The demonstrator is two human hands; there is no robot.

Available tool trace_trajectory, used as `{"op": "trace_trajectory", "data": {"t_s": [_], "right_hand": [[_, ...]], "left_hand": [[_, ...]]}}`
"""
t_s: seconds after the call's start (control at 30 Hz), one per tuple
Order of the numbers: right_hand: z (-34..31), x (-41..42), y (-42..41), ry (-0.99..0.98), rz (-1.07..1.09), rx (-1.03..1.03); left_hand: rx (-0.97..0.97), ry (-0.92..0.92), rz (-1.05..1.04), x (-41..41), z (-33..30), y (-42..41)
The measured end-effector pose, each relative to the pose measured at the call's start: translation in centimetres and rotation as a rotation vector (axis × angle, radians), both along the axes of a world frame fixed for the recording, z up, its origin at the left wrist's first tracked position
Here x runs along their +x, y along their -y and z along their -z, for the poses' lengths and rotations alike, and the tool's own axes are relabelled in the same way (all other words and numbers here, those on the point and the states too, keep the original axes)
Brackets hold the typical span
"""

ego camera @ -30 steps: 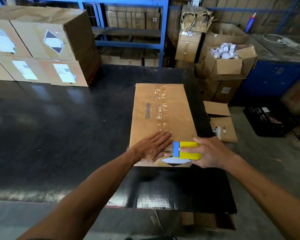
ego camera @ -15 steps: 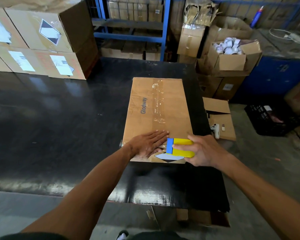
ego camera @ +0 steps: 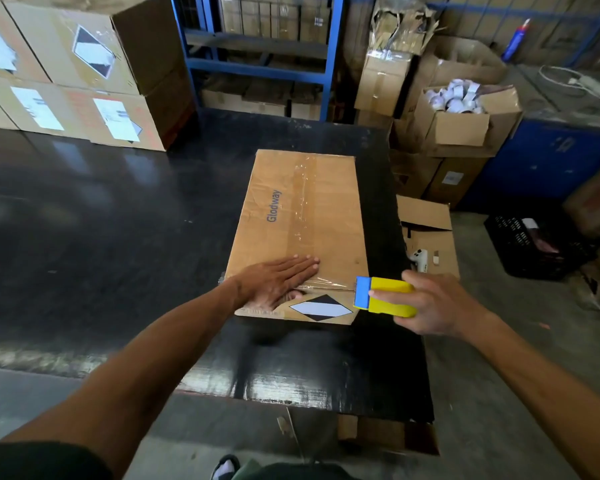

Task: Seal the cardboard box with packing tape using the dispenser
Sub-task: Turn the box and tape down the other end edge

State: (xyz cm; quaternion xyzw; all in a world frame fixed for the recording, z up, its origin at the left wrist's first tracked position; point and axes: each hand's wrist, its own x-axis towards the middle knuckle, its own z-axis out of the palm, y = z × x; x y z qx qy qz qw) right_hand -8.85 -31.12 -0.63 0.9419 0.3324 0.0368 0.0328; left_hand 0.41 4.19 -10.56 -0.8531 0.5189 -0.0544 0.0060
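Lying on a glossy black table [ego camera: 84, 220] amid stacked cartons [ego camera: 84, 81], the box [ego camera: 302, 216] bears a flat left hand [ego camera: 274, 282], the right hand [ego camera: 433, 303] gripping the dispenser [ego camera: 385, 296], seemingly trailing tape

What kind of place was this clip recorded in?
Most likely a warehouse packing area: stacked labelled cartons, blue storage racking holding more boxes, and a black packing table where the right hand runs a tape dispenser off a cardboard box.

Single head-worn wide-angle view, looking forward and steeply down from above the near edge of the tabletop [ego camera: 84, 216]. Both forearms enter from the near side at close range; shelving [ego camera: 257, 64] lies far.
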Motion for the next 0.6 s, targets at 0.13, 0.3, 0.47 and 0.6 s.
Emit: {"op": "trace_trajectory", "data": {"t_s": [0.13,0.3,0.47,0.6], "right_hand": [[0.2,0.4,-0.1,0.017,-0.021,0.007],[0.4,0.7,0.0,-0.011,-0.012,0.022],[0.9,0.7,0.0,-0.020,-0.001,0.042],[1.6,0.8,0.4,-0.041,0.003,0.045]], "left_hand": [[-0.003,0.045,-0.002,-0.5,-0.7,1.3],[-0.053,0.107,0.038,-1.3,0.4,7.9],[-0.028,0.130,-0.031,-0.9,1.4,9.4],[-0.035,0.113,-0.046,-0.8,1.6,9.3]]}}
